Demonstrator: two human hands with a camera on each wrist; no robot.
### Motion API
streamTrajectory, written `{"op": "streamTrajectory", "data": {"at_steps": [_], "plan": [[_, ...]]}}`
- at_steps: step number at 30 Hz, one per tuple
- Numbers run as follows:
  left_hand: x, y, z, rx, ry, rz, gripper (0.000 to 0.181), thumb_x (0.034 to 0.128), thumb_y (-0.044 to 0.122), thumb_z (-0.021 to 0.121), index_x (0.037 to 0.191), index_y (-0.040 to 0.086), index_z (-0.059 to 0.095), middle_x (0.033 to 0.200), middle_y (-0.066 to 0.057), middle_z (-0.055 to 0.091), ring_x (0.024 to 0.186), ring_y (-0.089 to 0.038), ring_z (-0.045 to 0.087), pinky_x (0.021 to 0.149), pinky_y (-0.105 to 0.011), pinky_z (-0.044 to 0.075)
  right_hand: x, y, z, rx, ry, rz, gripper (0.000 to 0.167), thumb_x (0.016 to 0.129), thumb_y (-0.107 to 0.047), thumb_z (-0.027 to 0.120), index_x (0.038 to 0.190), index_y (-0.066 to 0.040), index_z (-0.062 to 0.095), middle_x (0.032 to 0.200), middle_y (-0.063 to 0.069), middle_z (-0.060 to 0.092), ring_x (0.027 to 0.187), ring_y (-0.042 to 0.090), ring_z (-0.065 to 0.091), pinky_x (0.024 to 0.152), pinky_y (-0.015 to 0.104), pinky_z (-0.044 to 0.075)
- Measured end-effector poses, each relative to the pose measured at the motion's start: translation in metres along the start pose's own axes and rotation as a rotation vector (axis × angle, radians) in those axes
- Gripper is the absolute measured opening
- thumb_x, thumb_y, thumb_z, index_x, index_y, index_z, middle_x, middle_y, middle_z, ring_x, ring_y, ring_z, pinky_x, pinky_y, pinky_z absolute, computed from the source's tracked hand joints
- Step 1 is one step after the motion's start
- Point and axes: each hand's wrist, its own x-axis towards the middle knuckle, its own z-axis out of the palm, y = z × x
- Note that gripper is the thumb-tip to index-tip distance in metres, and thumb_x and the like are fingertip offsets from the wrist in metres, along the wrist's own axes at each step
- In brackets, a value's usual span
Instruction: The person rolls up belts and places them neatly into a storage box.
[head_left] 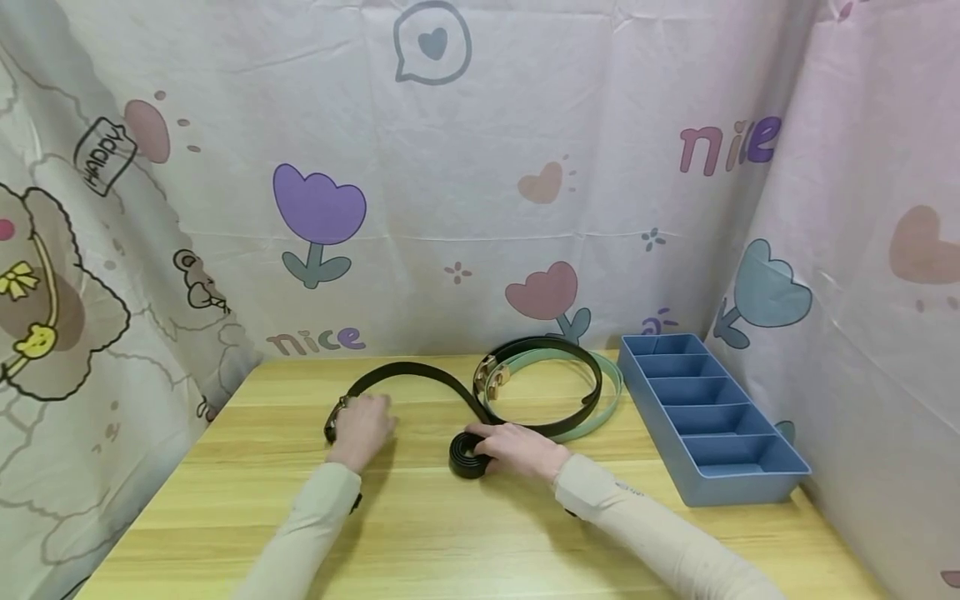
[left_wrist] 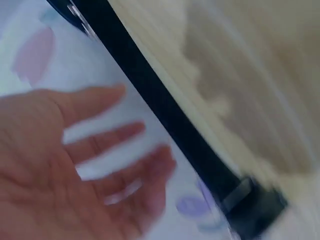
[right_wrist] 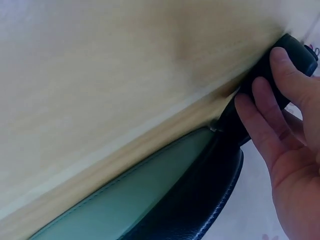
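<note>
A black belt [head_left: 408,369] stands on its edge, one end wound into a tight roll [head_left: 462,463] and the rest arching out to the left. My right hand [head_left: 525,452] holds that roll between thumb and fingers, as the right wrist view also shows. Close beside the buckle end [head_left: 330,427] is my left hand [head_left: 362,429]. In the left wrist view the left hand [left_wrist: 75,160] has loosely bent fingers, with a gap between it and the belt strap [left_wrist: 165,107]. Behind the roll lie another black belt [head_left: 592,400] and a light green belt [head_left: 613,398], both in wide loops with gold-coloured buckles.
A blue-grey box [head_left: 678,462] with several compartments stands at the right side of the wooden table [head_left: 420,542]. Printed curtains [head_left: 450,167] hang behind the table and along both sides.
</note>
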Motion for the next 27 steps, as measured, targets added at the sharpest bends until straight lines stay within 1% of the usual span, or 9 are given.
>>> {"op": "streamTrajectory", "data": {"at_steps": [5,7,8,10,12,14,18,23,27], "plan": [[-0.009,0.042,0.012,-0.318,-0.210,0.259,0.029,0.0929,0.023,0.066,0.116,0.005,0.066,0.112,-0.013,0.069,0.097,-0.027,0.065,0.083,-0.044,0.055,0.002,0.001,0.002,0.019,0.026,-0.020,0.027,0.082,-0.030,0.075,0.107,-0.018,0.073,0.140,0.008,0.056,0.108,0.020,0.066,0.091,0.029,0.053],[-0.013,0.055,0.016,-0.350,-0.249,0.361,0.030,0.0919,0.029,0.068,0.113,0.008,0.068,0.108,-0.009,0.069,0.092,-0.021,0.064,0.079,-0.038,0.054,0.003,0.001,0.003,0.030,0.049,-0.027,0.025,0.082,-0.030,0.074,0.105,-0.020,0.074,0.135,0.004,0.058,0.104,0.016,0.066,0.088,0.027,0.053],[-0.016,0.060,0.018,-0.342,-0.254,0.398,0.031,0.0905,0.033,0.069,0.112,0.010,0.069,0.106,-0.006,0.068,0.089,-0.018,0.063,0.077,-0.035,0.053,0.003,0.002,0.004,0.036,0.061,-0.028,0.024,0.082,-0.030,0.074,0.104,-0.020,0.074,0.133,0.002,0.059,0.103,0.014,0.066,0.087,0.026,0.053],[-0.020,0.067,0.021,-0.285,-0.232,0.448,0.033,0.0858,0.039,0.073,0.106,0.013,0.071,0.099,-0.001,0.067,0.083,-0.013,0.059,0.073,-0.030,0.050,0.004,0.001,0.005,0.051,0.081,-0.030,0.022,0.083,-0.031,0.072,0.102,-0.021,0.074,0.130,0.000,0.059,0.100,0.012,0.065,0.085,0.025,0.053],[-0.024,0.071,0.025,-0.227,-0.203,0.460,0.032,0.0811,0.041,0.077,0.098,0.014,0.072,0.092,0.002,0.064,0.077,-0.009,0.055,0.069,-0.027,0.047,0.005,0.001,0.007,0.058,0.087,-0.034,0.022,0.084,-0.034,0.070,0.102,-0.021,0.074,0.130,-0.001,0.060,0.100,0.010,0.065,0.086,0.024,0.052],[-0.027,0.072,0.027,-0.198,-0.188,0.447,0.029,0.0779,0.040,0.080,0.090,0.015,0.071,0.086,0.004,0.062,0.073,-0.007,0.052,0.066,-0.025,0.045,0.006,0.000,0.009,0.071,0.082,-0.028,0.024,0.085,-0.036,0.069,0.103,-0.022,0.073,0.131,-0.001,0.060,0.102,0.010,0.064,0.088,0.023,0.052],[-0.028,0.074,0.032,-0.200,-0.180,0.431,0.024,0.0766,0.035,0.082,0.081,0.016,0.068,0.081,0.004,0.060,0.070,-0.007,0.049,0.064,-0.025,0.044,0.006,0.003,0.011,0.113,0.062,-0.017,0.028,0.085,-0.037,0.070,0.108,-0.021,0.073,0.135,0.000,0.059,0.110,0.011,0.063,0.094,0.023,0.050],[-0.023,0.074,0.034,-0.224,-0.161,0.449,0.020,0.0780,0.032,0.082,0.086,0.015,0.074,0.087,0.001,0.067,0.076,-0.010,0.058,0.070,-0.029,0.050,0.003,0.014,0.003,0.157,0.001,-0.009,0.031,0.087,-0.032,0.069,0.117,-0.022,0.071,0.143,0.003,0.054,0.116,0.012,0.062,0.095,0.023,0.049],[-0.019,0.069,0.035,-0.224,-0.158,0.488,0.022,0.0789,0.031,0.081,0.092,0.014,0.077,0.096,-0.001,0.071,0.085,-0.014,0.064,0.077,-0.033,0.054,0.004,0.018,0.000,0.129,-0.037,-0.014,0.033,0.086,-0.033,0.069,0.118,-0.024,0.071,0.144,0.003,0.054,0.111,0.011,0.065,0.091,0.022,0.051]]}}
